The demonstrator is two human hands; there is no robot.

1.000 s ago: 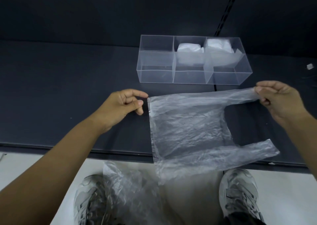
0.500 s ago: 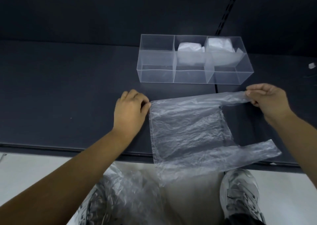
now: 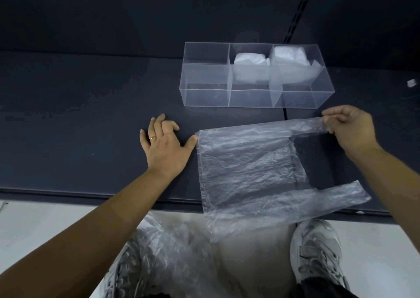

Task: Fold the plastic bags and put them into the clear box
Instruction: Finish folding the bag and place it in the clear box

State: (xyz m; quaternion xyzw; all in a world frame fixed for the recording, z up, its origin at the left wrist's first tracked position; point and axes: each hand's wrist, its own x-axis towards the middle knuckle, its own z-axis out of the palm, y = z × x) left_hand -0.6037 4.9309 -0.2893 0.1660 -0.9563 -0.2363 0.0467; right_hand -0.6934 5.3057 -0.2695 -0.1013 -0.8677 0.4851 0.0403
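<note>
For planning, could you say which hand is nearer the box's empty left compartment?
Left: left hand lies just front-left of the empty compartment; right hand sits before the box's right end.

Right hand grip on plastic bag

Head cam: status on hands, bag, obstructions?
Left hand flat, thumb at plastic bag corner. Right hand pinches its far handle. Bag spread out, unfolded. Nothing between it and clear box.

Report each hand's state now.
Left hand: open, flat on the dark surface, thumb at a corner of the plastic bag.
Right hand: pinches that bag's far handle.
</note>
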